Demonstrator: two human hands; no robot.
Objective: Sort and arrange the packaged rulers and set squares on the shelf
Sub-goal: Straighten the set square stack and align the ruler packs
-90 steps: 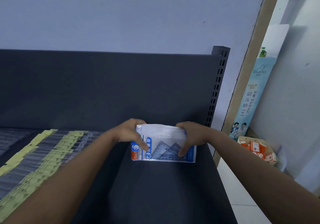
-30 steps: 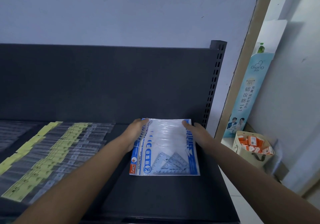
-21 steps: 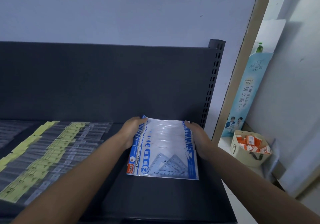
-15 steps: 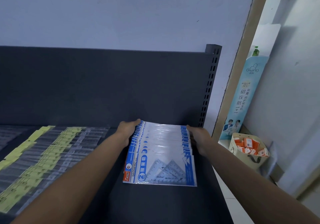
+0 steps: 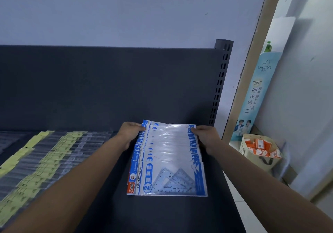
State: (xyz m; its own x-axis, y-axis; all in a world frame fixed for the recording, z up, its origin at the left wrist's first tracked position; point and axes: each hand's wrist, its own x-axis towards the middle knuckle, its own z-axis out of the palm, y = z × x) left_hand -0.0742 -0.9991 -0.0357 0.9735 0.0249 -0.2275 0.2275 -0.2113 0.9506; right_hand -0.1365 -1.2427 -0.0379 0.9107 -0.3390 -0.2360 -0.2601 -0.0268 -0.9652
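The left hand [image 5: 132, 133] and right hand [image 5: 206, 139] grip the far side edges of the fanned blue-and-white plastic set-square packets [image 5: 169, 162], which lie on the dark grey metal shelf [image 5: 111, 207] by its right edge; the fingers beneath are hidden. Yellow-tagged clear ruler packets [image 5: 46, 157] run off-frame to the left, with a strip of shelf between.

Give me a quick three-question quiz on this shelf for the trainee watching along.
1. True or false: the set square packs sit in one squared-up pile.
2. Where do the ruler packs with yellow headers lie from the set square packs? A to the left, B to the right, C on top.
3. Fill in: the left hand and right hand hold the fan by its ____ edges.
Key: 1 false, they overlap in a fan along the shelf; 2 A; 3 side.
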